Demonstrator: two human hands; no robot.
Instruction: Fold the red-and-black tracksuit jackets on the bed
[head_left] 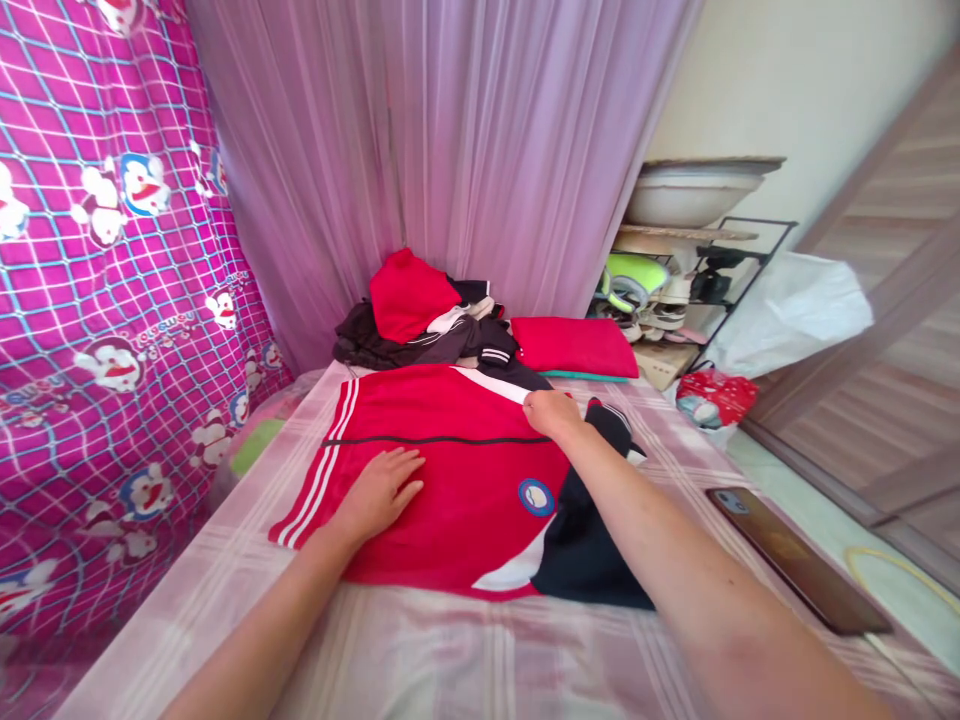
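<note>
A red track jacket (450,500) lies spread on the checked bedsheet, its dark zip running crosswise and its striped hem to the left. White panels, a round blue badge and a black sleeve (585,555) show on its right side. My left hand (384,490) rests flat on the red front below the zip, fingers spread. Near the jacket's upper right, my right hand (553,412) has its fingers closed on the cloth by a white panel. My right forearm hides part of the black sleeve.
Behind the jacket sit a heap of dark and red clothes (409,300) and a folded red garment (574,345). A phone (795,560) with a cable lies at the bed's right edge. Beyond stands a rack (731,330) with shoes and basins. Curtains hang left and behind.
</note>
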